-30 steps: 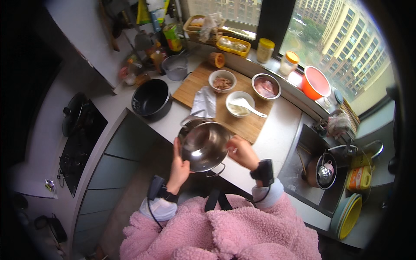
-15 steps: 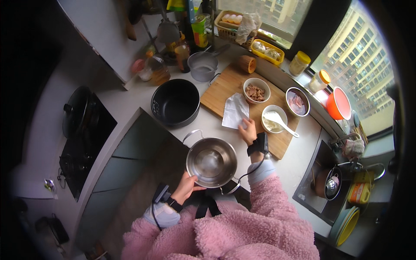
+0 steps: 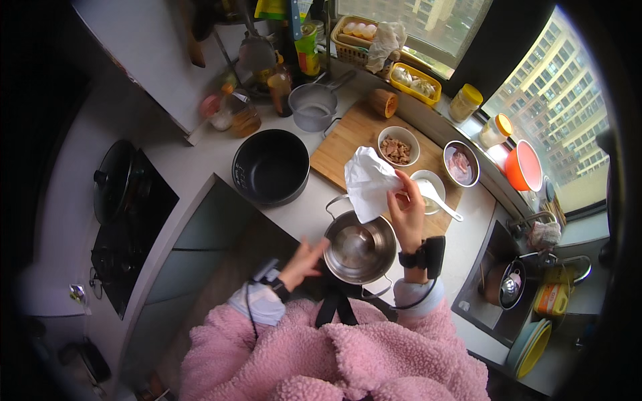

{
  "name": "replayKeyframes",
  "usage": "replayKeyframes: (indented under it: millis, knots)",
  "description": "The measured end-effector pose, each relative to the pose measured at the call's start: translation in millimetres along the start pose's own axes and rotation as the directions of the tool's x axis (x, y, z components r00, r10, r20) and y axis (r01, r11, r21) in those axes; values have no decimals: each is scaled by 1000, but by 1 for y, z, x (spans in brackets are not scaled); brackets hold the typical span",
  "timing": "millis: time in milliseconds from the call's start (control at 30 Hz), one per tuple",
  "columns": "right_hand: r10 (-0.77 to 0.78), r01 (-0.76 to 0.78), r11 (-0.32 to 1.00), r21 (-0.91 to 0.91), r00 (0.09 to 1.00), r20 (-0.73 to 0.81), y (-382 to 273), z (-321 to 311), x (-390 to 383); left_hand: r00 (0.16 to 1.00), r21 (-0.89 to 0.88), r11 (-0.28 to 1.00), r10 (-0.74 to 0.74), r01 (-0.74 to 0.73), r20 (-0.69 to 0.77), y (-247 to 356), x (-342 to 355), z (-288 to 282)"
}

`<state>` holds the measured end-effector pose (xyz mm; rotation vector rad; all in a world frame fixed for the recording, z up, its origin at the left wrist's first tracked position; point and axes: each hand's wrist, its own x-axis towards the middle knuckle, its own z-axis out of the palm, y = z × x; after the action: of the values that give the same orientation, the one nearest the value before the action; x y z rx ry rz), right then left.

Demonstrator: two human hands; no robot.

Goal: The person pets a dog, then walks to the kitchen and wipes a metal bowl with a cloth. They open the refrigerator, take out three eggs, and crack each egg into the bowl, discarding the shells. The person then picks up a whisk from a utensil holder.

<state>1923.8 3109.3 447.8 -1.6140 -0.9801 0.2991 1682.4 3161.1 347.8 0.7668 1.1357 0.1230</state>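
Note:
My right hand [image 3: 409,212] pinches a white paper towel [image 3: 366,179] by its right side and holds it raised over the near edge of the cutting board [image 3: 332,146]. Just below the towel is a stainless steel pot [image 3: 360,251] with two loop handles, at the counter's front edge; its shiny inside shows no food. At the pot's left side my left hand [image 3: 304,264] is open, fingers spread, a bit blurred, seemingly off the rim. Behind my right hand, a white bowl [image 3: 428,179] with a white spoon [image 3: 438,200] is partly hidden.
A black inner cooking pot [image 3: 271,167] stands left of the board. On the board are a bowl of brown meat chunks [image 3: 398,147] and a cut squash [image 3: 383,103]. A steel bowl of raw meat [image 3: 461,164] sits to the right, before the sink [image 3: 491,267]. A grey saucepan [image 3: 313,107] stands behind.
The paper towel has been lifted off the cutting board by my right hand. The steel pot has shifted to the right, and my left hand has let go of it.

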Motion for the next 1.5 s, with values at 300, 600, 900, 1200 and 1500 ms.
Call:
replayKeyframes:
  millis: [300, 600, 900, 1200, 1500]
  knots:
    - [-147, 76, 948, -308, 965, -217, -66, 17, -23, 985, -563, 826, 124, -35, 120, 112, 65, -136]
    - [-227, 149, 908, -392, 960, -162, -106, 90, -51, 844, -28, 875, 475, -484, 249, 148, -6, -104]
    - [157, 6, 935, -354, 889, 430, -77, 113, -79, 556, 160, 574, 624, -803, 549, 129, -49, -49]
    - [123, -67, 968, -240, 967, 225, -89, 96, -93, 590, 107, 648, 598, -754, 542, 109, -49, -9]
    - [275, -86, 558, -826, 958, 86, -30, 39, -92, 691, 146, 752, 488, -643, 534, 104, -51, 0]
